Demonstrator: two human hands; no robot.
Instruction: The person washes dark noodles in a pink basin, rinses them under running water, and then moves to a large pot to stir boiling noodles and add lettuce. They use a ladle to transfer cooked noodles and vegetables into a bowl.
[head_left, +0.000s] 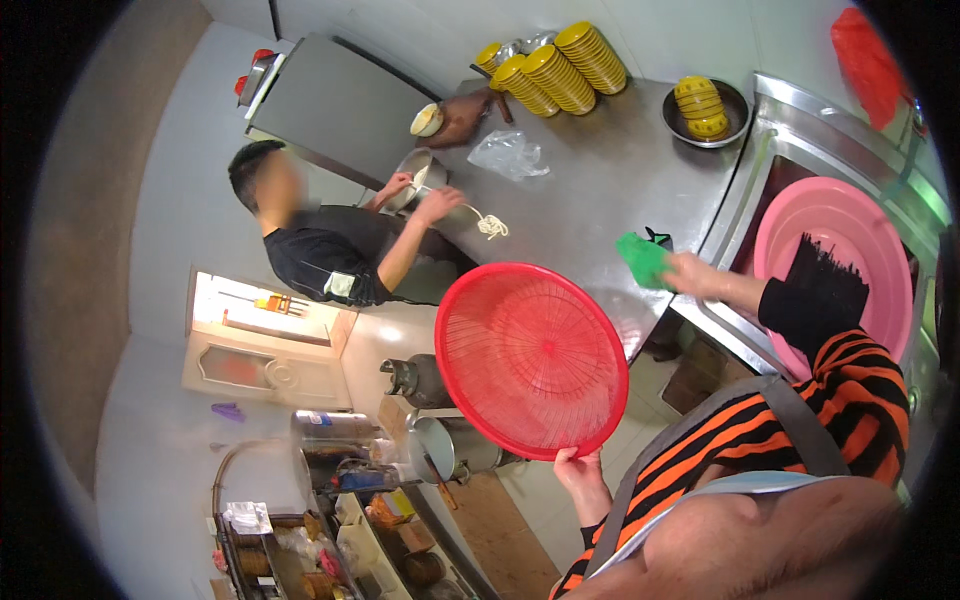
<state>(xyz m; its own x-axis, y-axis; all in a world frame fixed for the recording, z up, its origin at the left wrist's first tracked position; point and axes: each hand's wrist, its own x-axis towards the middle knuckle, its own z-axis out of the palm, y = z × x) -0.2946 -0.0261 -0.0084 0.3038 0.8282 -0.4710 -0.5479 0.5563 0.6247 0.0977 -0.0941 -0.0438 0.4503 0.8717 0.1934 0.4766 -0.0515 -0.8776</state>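
Observation:
My left hand (579, 474) grips the lower rim of a large red plastic colander basket (529, 360), holding it tilted in the air with its inside towards me. In my right hand (691, 276) is a green cloth (643, 259), slightly blurred, over the edge of the stainless steel counter (600, 202) beside the sink. A small black object (660, 238) shows just behind the cloth. Under my right forearm stands a pink plastic basin (829, 206) in the steel sink (765, 180). Dark thin sticks (821, 266), probably chopsticks, lie in the basin, partly hidden by my sleeve.
Across the counter, a person (330, 240) pulls a pale rope-like strand (492, 225) at a metal pot (427, 171). Stacked yellow bowls (559, 79), a plastic bag (510, 154) and a dark pan (742, 112) holding bowls sit on the counter. A gas cylinder (420, 381) stands on the floor.

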